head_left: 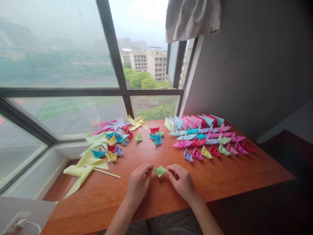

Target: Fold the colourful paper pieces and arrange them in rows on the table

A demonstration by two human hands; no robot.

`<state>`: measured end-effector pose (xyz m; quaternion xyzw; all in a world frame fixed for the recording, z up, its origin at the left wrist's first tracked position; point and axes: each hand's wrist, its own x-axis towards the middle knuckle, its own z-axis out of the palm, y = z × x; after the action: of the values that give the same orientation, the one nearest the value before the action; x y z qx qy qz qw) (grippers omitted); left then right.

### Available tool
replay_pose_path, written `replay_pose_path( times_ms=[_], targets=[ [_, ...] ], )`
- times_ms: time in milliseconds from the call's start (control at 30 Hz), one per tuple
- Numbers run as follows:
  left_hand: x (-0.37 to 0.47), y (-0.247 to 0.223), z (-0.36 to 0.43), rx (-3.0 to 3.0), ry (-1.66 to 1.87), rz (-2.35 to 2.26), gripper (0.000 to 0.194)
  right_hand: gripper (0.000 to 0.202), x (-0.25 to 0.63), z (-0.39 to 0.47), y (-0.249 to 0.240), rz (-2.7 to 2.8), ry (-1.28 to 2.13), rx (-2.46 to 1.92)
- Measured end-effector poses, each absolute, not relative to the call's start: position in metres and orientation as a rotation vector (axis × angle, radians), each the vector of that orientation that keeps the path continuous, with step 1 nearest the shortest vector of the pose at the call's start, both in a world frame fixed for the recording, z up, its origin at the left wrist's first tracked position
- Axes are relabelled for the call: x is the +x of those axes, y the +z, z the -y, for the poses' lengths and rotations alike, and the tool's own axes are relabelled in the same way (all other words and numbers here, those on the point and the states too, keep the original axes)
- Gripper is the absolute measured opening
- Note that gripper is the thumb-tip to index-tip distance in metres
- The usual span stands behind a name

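A light green paper boat (160,171) is pinched at its two ends between my hands, over the front middle of the wooden table (156,199). My left hand (140,180) has its fingertips closed on the boat's left tip. On the right tip, the thumb and fingers of my right hand (182,179) are closed. Ahead of the hands stands a small group of paper boats, with a blue boat (157,140) in front, a red boat (154,130) behind and a green one partly hidden.
Several paper boats (111,157) and pinwheels lie at the left, with a yellow pinwheel (84,166) nearest me. At the right are rows of boats (206,152), paper cranes (183,143) and paper planes (192,121). Windows (58,45) border the table's far and left sides.
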<state>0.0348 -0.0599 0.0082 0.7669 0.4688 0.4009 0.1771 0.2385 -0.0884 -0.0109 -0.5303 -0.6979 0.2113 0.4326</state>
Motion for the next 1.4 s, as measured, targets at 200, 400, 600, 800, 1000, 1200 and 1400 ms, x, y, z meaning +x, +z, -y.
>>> replay_pose_path(
  times_ms=[200,400,600,800,1000,1200,1400],
  targets=[
    [0.034,0.002,0.060,2.182,1.141,-1.289,0.020,0.012,0.238,0.088,-0.010,1.765,0.484,-1.339],
    [0.032,-0.002,0.060,2.185,1.187,-1.284,0.024,0.011,0.237,0.089,-0.011,1.790,0.399,-1.340],
    [0.030,-0.002,0.061,2.084,1.143,-1.373,0.022,0.013,0.241,0.103,-0.011,1.746,0.275,-1.326],
    [0.030,-0.006,0.061,2.145,0.985,-1.329,0.022,0.008,0.281,0.132,-0.014,1.579,-0.006,-1.364],
    [0.032,-0.004,0.062,2.216,0.910,-1.329,0.022,0.014,0.333,0.148,-0.023,1.416,-0.255,-1.614],
    [0.031,-0.003,0.062,2.226,0.890,-1.328,0.022,0.031,0.341,0.143,-0.036,1.394,-0.326,-1.827],
    [0.031,-0.002,0.062,2.231,0.878,-1.337,0.022,0.032,0.333,0.136,-0.039,1.382,-0.379,-1.911]
  ],
)
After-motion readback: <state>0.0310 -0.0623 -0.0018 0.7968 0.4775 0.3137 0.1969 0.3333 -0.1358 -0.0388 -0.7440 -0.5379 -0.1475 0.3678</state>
